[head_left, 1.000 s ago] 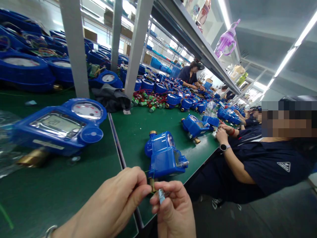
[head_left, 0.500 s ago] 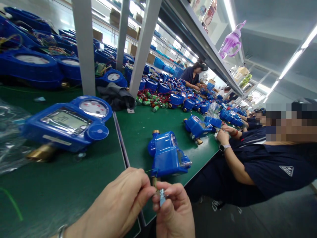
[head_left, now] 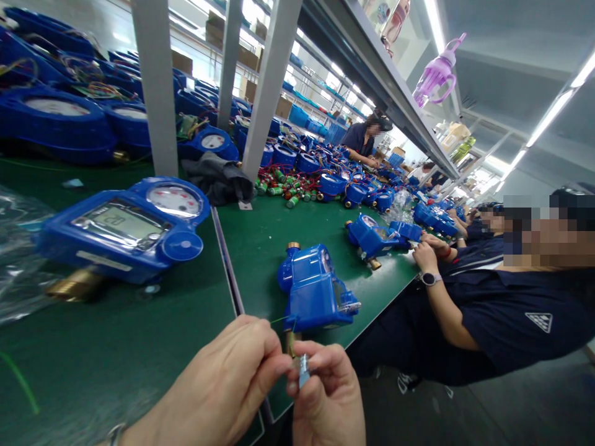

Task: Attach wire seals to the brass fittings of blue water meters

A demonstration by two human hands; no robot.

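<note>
My right hand (head_left: 328,387) pinches a small clear and light-blue seal (head_left: 304,370) between thumb and fingers. Close beside it, my left hand (head_left: 242,365) is closed in a pinch, its fingertips touching or nearly touching those of the right. A thin green wire (head_left: 279,320) runs from the left fingers to a blue water meter (head_left: 311,288); the wire's end is hidden in my grip. That meter lies on its side just beyond my hands, a brass fitting (head_left: 291,341) pointing toward me. To the left rests another blue meter (head_left: 123,229) with a display and a round dial.
A co-worker in a dark shirt (head_left: 493,310) sits at right, hands near another meter (head_left: 372,238). Green batteries (head_left: 292,192) and many blue meters crowd the back of the green table (head_left: 186,347). Grey posts (head_left: 155,87) rise at left. Plastic film (head_left: 21,266) lies far left.
My hands stay almost in place, still pinching the wire and the seal. The co-worker's near hand and wristwatch have shifted slightly right. The display on the left meter reads differently.
</note>
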